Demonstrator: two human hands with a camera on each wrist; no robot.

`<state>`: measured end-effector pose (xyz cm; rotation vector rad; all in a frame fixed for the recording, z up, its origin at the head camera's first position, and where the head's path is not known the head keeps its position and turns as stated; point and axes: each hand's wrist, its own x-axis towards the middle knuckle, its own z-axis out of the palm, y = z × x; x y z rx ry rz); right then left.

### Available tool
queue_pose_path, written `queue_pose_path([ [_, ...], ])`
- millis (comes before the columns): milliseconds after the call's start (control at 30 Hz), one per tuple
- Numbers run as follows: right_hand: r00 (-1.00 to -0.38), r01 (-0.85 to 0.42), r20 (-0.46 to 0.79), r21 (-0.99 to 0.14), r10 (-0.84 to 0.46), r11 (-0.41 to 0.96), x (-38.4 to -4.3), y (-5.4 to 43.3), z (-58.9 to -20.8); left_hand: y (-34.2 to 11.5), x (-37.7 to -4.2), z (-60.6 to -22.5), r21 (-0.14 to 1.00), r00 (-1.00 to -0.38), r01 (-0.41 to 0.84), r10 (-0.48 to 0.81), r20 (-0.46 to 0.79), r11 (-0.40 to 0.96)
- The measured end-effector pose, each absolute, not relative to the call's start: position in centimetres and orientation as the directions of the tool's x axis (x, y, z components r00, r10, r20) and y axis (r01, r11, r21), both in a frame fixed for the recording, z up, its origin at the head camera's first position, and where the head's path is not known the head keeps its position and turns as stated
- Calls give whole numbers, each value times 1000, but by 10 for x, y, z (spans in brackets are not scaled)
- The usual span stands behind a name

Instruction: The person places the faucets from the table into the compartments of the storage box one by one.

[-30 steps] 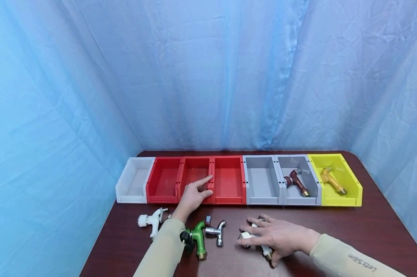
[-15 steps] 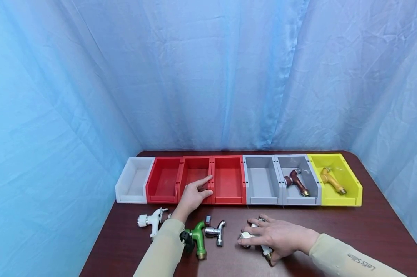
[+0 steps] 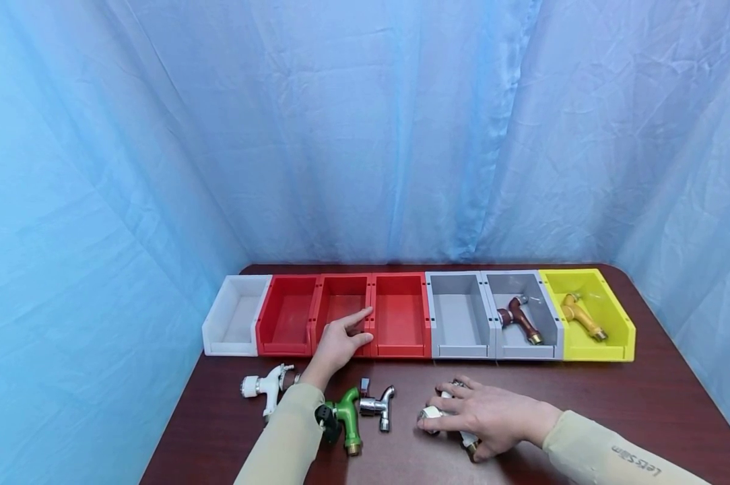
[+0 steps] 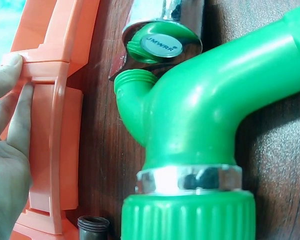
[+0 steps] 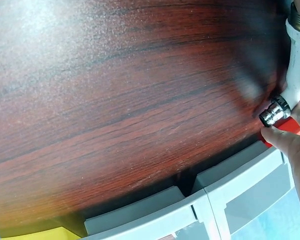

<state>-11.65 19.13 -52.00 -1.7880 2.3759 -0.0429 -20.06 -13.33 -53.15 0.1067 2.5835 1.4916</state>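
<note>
In the head view my right hand [image 3: 492, 414] spans a white faucet [image 3: 432, 413] on the table, gripping it with spread fingers on the far side and the thumb by its brass end. The hand covers much of its body. In the right wrist view, fingertips touch the faucet's [image 5: 298, 70] chrome-and-black nozzle. My left hand [image 3: 337, 343] rests its fingertips on the divider between two red bins [image 3: 399, 351], with fairly straight fingers. Near the left forearm lie a green faucet [image 3: 348, 417], a chrome faucet [image 3: 374, 406] and another white faucet [image 3: 270, 387].
The row of bins runs along the table's back: a white bin [image 3: 230, 348], red ones, grey bins [image 3: 462, 351] and a yellow bin [image 3: 601, 352]. A brown faucet [image 3: 518, 320] lies in the right grey bin, a yellow faucet [image 3: 577, 315] in the yellow one. Blue curtains [image 3: 365, 135] surround the table.
My right thumb has drawn in slightly against the brass end of the white faucet, and the fingers have shifted a little. The left hand has stayed in place.
</note>
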Motion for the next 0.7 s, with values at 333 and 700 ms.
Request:
queue_pose_path([
  [333, -283, -952, -92, -98, -955, 291, -122, 198, -515, -134, -200, -530, 865, -985, -3, 147, -89, 502],
  [700, -295, -955, 10, -25, -955, 295, -136, 205, -503, -134, -200, -530, 867, -986, -12, 140, -94, 498],
])
